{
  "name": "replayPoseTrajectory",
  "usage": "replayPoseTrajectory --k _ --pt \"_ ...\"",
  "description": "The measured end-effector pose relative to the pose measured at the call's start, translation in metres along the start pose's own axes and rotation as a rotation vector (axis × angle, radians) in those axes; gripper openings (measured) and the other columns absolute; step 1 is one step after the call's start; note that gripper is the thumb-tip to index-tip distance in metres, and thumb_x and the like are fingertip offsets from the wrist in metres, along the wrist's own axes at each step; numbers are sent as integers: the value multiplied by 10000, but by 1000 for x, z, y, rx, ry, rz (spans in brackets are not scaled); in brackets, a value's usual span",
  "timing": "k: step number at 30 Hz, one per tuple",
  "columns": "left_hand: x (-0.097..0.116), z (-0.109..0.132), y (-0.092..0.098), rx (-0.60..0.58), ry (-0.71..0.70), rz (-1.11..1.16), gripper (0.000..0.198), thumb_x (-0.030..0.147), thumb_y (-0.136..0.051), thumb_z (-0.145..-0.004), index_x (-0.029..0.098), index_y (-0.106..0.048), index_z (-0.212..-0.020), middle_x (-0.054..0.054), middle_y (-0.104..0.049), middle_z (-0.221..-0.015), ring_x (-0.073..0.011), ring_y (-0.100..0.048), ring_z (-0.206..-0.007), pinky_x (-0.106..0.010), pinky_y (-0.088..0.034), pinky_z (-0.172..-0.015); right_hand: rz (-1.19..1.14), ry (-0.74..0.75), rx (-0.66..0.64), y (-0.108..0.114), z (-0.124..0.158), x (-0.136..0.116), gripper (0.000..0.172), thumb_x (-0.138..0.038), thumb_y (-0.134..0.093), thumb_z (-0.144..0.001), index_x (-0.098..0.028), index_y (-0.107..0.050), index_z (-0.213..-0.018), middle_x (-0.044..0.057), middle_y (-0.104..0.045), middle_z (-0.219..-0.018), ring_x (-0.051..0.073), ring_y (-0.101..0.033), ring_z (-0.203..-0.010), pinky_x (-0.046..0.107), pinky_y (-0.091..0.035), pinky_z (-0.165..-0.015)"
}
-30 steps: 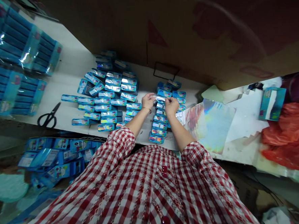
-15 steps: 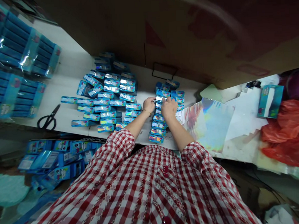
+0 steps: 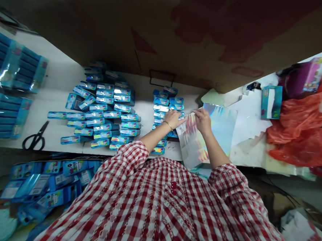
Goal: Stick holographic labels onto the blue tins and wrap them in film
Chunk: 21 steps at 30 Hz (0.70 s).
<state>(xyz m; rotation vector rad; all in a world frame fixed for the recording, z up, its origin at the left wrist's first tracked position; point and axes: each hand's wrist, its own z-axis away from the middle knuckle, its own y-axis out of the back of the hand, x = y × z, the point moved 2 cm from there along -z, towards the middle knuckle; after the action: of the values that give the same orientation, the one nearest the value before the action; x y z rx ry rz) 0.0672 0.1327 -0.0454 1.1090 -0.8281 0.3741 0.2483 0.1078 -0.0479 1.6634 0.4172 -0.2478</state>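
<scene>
My right hand pinches the upper edge of a shiny holographic sticker sheet, whose near part is lifted and hangs at the table's front edge. Just left of it, my left hand is held over a row of small blue boxes, its thumb apart from the fingers and pointing at the sheet's upper left corner. Whether the thumb touches the sheet is hard to see. Shiny labels show on the boxes' upward sides. Another holographic sheet lies to the right, under my right wrist.
Many similar blue boxes stand left of my hands. Black scissors and film-wrapped blue packs lie farther left. A large cardboard carton walls off the back. Red plastic bags and a torn-open blue box are at right.
My right hand has moved right from the boxes and taken hold of the holographic sheet, lifting it. My left hand has shifted right over the box row. The view has turned right.
</scene>
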Motion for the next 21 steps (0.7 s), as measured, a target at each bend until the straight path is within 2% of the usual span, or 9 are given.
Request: replayPoseTrajectory --k 2,4,8,10,12,14,15,17,21 --pt "4 -8 -14 -73 66 -37 85 242 -667 -715 177 -705 -754 -103 -672 -814 -267 -601 -911 -355 -438 -841 18 78 -67 -14 7 4 347 -160 -397 -865 -221 -677 -1061 102 -622 -1043 224 -528 -947 368 -425 -828" --pt "4 -13 -22 -98 118 -62 122 160 -585 -759 185 -704 -758 -100 -682 -807 -253 -619 -871 -342 -451 -799 72 135 -139 -27 13 1 360 -151 -396 -874 -232 -654 -1111 105 -617 -1107 227 -525 -960 371 -427 -830" --pt "0 -13 -27 -19 140 -40 183 145 -527 -790 198 -702 -786 -83 -698 -840 -232 -626 -855 -329 -460 -793 106 220 -218 -39 31 -5 402 -109 -395 -864 -213 -592 -1199 122 -577 -1227 223 -528 -993 374 -432 -850" --pt "0 -10 -27 8 158 -4 177 144 -532 -786 194 -702 -780 -82 -700 -846 -231 -627 -854 -332 -461 -804 66 228 -185 -37 40 -4 377 -134 -393 -875 -216 -591 -1186 113 -576 -1236 211 -537 -1006 372 -435 -866" --pt "-1 -8 -28 11 162 35 168 146 -538 -784 191 -699 -791 -76 -699 -842 -227 -628 -845 -332 -462 -807 2 183 -95 -32 43 -2 341 -196 -380 -901 -223 -599 -1160 100 -589 -1215 201 -539 -1036 371 -428 -898" --pt "-1 -6 -28 10 140 85 163 149 -546 -782 188 -695 -835 -63 -697 -833 -214 -628 -825 -323 -465 -799 -69 143 -27 -27 40 0 334 -261 -395 -907 -216 -589 -1175 99 -576 -1235 204 -516 -1106 380 -400 -947" --pt "-2 -5 -29 11 122 117 164 151 -549 -783 185 -691 -859 -56 -695 -830 -204 -627 -814 -314 -467 -793 -100 138 -32 -25 36 1 340 -290 -423 -897 -211 -581 -1188 99 -570 -1247 212 -496 -1142 392 -379 -971" --pt "-3 -2 -29 12 81 175 175 155 -543 -793 179 -682 -898 -42 -689 -820 -180 -623 -787 -291 -469 -777 -152 146 -125 -24 25 4 349 -336 -494 -865 -204 -598 -1171 98 -605 -1193 232 -497 -1139 410 -361 -972" --pt "-2 4 -28 35 -19 167 192 184 -516 -829 187 -679 -931 -40 -681 -871 -156 -613 -832 -266 -456 -806 -227 135 -301 -21 6 10 250 -357 -513 -862 -204 -703 -918 64 -686 -855 199 -579 -861 379 -387 -890"
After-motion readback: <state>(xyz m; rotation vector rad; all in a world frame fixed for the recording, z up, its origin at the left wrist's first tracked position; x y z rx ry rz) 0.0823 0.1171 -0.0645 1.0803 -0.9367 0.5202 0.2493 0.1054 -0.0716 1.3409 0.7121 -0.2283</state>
